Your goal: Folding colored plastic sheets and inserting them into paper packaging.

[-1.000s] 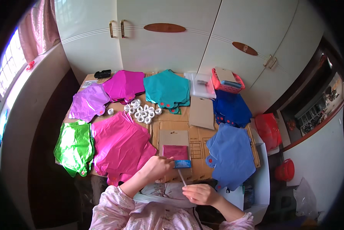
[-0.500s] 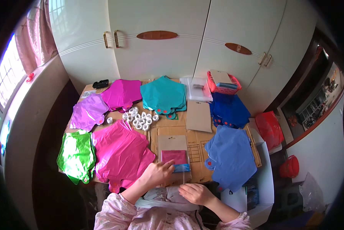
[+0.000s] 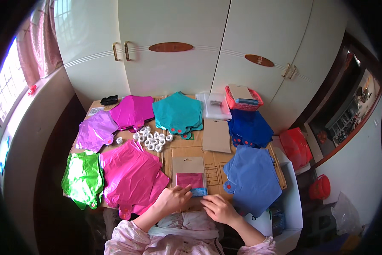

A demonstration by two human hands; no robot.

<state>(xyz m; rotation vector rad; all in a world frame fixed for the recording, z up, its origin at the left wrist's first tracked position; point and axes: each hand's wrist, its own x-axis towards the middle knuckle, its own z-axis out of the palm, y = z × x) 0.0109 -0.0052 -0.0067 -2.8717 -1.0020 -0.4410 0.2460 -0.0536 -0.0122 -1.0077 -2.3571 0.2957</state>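
A clear packet (image 3: pixel 188 165), holding a grey-brown card and folded magenta foil (image 3: pixel 189 179), lies flat on cardboard (image 3: pixel 180 146) between pink foil sheets (image 3: pixel 133 178) and blue sheets (image 3: pixel 254 180). The left hand (image 3: pixel 175 199) rests half-curled fingers on its lower part; the right hand (image 3: pixel 220 209) reaches its lower right corner (whether either pinches anything, I cannot tell). The step looks like closing the lower end; next seems to call for steadying it and pressing the edge flat.

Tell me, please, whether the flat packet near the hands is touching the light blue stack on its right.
Apart. The head view shows it: bare brown cardboard lies between the right edge of the flat packet and the light blue stack.
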